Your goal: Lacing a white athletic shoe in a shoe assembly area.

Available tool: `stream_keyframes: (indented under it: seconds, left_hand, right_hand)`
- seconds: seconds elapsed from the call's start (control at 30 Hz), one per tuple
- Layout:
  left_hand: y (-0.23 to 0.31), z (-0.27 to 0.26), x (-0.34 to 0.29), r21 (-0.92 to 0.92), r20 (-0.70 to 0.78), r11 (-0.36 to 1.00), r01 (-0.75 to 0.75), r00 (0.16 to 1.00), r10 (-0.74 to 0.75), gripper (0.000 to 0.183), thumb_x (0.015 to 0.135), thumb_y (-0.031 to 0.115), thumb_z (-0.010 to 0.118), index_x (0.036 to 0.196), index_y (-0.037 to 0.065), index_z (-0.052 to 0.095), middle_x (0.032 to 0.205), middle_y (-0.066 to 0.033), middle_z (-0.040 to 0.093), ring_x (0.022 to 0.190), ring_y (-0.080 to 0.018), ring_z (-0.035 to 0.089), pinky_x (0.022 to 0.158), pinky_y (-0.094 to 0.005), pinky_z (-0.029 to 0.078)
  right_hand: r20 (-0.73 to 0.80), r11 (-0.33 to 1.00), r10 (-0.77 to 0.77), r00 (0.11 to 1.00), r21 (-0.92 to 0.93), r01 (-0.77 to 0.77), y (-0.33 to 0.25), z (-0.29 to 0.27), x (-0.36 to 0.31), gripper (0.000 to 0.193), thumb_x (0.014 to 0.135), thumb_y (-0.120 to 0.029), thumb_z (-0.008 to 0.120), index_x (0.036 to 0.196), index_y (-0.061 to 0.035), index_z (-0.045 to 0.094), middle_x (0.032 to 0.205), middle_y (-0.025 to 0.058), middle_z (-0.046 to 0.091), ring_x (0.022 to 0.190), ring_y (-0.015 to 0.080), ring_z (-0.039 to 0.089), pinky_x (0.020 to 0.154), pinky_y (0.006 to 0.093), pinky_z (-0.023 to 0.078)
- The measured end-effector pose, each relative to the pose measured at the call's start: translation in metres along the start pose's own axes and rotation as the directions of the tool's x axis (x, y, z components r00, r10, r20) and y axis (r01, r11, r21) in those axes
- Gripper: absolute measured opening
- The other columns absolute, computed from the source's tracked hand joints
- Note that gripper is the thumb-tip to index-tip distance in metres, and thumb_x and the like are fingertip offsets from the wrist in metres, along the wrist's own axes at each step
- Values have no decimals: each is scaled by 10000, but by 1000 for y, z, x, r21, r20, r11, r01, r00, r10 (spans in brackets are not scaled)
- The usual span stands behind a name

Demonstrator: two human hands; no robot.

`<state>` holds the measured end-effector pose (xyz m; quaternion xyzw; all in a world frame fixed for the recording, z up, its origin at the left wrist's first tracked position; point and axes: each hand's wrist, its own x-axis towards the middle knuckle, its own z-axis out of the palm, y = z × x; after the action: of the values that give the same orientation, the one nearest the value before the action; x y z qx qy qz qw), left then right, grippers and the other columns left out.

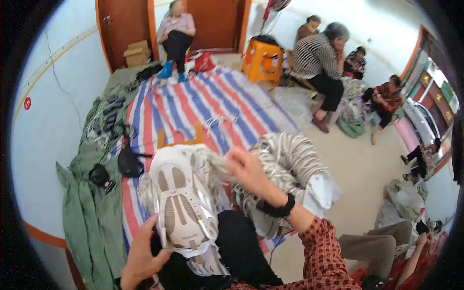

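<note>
- Left hand grips the white shoe sole from below-left, fingers curled on its lower edge, sole face up and tilted over the person's lap.
- Right hand raised just right of the sole's top; fingers bent, seem to pinch pale cord, hard to tell exactly.
- Black wristband on right wrist; red patterned sleeve below it.
- Heap of white cords and soles just behind the right hand, on the floor.
- Striped tarp in red, blue, white spreads ahead; green cloth along the left wall.
- Black bag and black cables on the tarp's left edge.
- Orange stool at far end.
- Seated people: one by the door, one in a striped top, others along the right.
- Another person's arm at lower right.
</note>
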<state>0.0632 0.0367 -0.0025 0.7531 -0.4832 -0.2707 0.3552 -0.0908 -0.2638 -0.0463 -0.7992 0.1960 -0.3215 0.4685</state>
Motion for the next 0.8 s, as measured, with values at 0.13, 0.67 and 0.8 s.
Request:
stream_keyframes:
  seconds: [0.13, 0.67, 0.8]
  left_hand:
    - [43, 2, 12, 332, -128, 871, -362, 897, 422, 767, 718, 131, 705, 1373, -44, 346, 1384, -234, 411, 1299, -337, 403, 1067, -398, 316]
    - [-5, -64, -46, -828, -177, 535, -168, 984, 35, 420, 838, 263, 639, 1147, -16, 594, 1102, -136, 582, 918, -241, 570, 825, -366, 467]
    - [-54, -171, -99, -865, -396, 362, -347, 916, -70, 542, 914, 382, 542, 1284, -4, 451, 1210, -155, 471, 1064, -243, 453, 905, -351, 408]
  right_hand:
    - [351, 989, -25, 936, 142, -27, -103, -1, -55, 130, 906, -143, 582, 934, -17, 566, 732, 40, 557, 674, 87, 522, 625, 258, 436]
    - [334, 649, -120, 935, 739, -181, -134, -103, -156, 174, 922, -155, 584, 1000, -6, 542, 584, -30, 455, 457, 37, 421, 527, 242, 483]
    - [293, 681, 61, 954, 687, -254, -107, -108, -195, 165, 865, -141, 580, 781, 1, 577, 536, -38, 409, 456, 79, 398, 480, 253, 384]
